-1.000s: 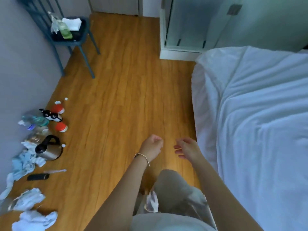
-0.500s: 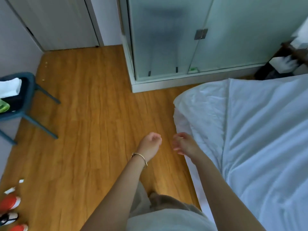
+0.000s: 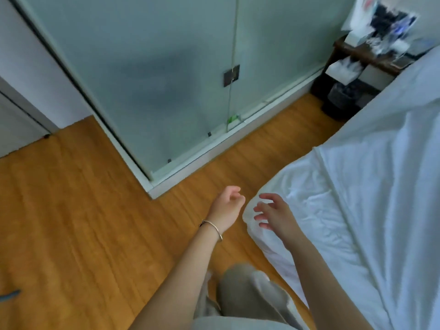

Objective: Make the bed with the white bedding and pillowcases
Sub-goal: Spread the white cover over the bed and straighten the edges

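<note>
The bed [image 3: 316, 210] fills the right side, covered with a white fitted sheet, and a white duvet [image 3: 385, 177] lies over it with its edge set back from the corner. My right hand [image 3: 273, 215] hovers just above the bed's near corner with fingers spread, holding nothing. My left hand [image 3: 227, 206], with a thin bracelet at the wrist, hangs over the wooden floor just left of that corner, fingers loosely curled and empty.
A frosted glass partition [image 3: 166, 79] with a raised sill stands ahead. A narrow strip of wood floor [image 3: 71, 222] runs between it and the bed. A dark bedside shelf [image 3: 357, 55] and a black bin [image 3: 340, 101] sit at the far right.
The view has swung right, from the chair and floor clutter toward the glass partition and bed corner. My right hand has opened its fingers and now sits over the corner.
</note>
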`<state>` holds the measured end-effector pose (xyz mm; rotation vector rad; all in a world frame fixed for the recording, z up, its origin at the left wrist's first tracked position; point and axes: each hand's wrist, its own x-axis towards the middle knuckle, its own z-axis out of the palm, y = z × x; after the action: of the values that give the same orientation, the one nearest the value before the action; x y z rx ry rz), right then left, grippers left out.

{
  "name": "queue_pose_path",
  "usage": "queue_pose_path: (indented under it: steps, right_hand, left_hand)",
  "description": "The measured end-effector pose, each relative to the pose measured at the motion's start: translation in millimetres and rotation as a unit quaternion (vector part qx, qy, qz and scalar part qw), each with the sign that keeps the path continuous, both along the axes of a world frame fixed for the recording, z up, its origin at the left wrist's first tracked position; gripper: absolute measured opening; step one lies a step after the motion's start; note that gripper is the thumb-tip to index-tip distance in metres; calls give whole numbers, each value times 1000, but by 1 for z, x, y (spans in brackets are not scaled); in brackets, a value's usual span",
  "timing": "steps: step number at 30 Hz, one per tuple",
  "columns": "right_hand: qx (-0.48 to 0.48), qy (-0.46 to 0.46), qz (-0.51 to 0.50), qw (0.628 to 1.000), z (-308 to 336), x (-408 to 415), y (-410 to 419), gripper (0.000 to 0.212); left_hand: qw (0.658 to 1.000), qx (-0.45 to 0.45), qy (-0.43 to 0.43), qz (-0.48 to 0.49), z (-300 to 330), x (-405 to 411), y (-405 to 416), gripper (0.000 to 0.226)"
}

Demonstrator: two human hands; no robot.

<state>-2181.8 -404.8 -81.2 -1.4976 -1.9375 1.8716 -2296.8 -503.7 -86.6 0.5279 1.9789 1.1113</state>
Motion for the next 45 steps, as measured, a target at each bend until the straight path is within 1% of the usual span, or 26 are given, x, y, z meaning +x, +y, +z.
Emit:
queue_pose_path:
  steps: [2, 7, 11, 13, 16, 20, 24, 26, 30, 34, 37, 40, 43, 45]
  right_hand:
    - [-4, -11, -13, 1000, 4, -26, 23, 24]
    - [-34, -37, -128, 991, -13, -81, 111, 23]
    - [-49, -40, -225, 972, -29, -121, 202, 27]
    - [-59, -40, -263, 962, -30, -138, 246, 26]
    - [-58, -43, -297, 952, -24, -160, 304, 23]
    - [-61, -64, -353, 931, -20, -172, 368, 20]
    - [-68, -77, -438, 893, -26, -183, 426, 20]
    - [-67, -69, -482, 871, -24, -190, 462, 20]
    - [-57, -53, -588, 805, -12, -193, 529, 21]
    - [-65, -36, -652, 754, 0, -181, 589, 22]
    - [-57, -28, -691, 720, 0, -161, 629, 22]
    - [-42, -28, -726, 685, -9, -130, 677, 22]
    - [-27, -8, -756, 654, -22, -87, 734, 23]
    - [-20, 11, -769, 639, -26, -53, 776, 23]
  left_hand:
    - [999, -2, -14, -36, -1, -31, 33, 35]
    - [990, -28, -73, -119, -25, -90, 126, 32]
    - [975, -40, -48, -213, -35, -142, 226, 32]
    - [968, -41, -55, -239, -34, -166, 277, 29]
    - [955, -50, -69, -283, -32, -193, 349, 27]
    - [928, -57, -71, -360, -32, -207, 446, 27]
    - [881, -45, -67, -466, -32, -205, 546, 26]
    - [859, -32, -63, -506, -30, -204, 602, 25]
    - [813, -41, -60, -578, -20, -198, 703, 26]
    - [767, -46, -59, -638, -9, -173, 790, 29]
    - [731, -55, -66, -677, -5, -138, 845, 27]
    - [702, -58, -64, -707, -15, -98, 898, 23]
    - [688, -60, -54, -721, -30, -54, 952, 23]
    - [681, -65, -49, -728, -34, -25, 988, 23]
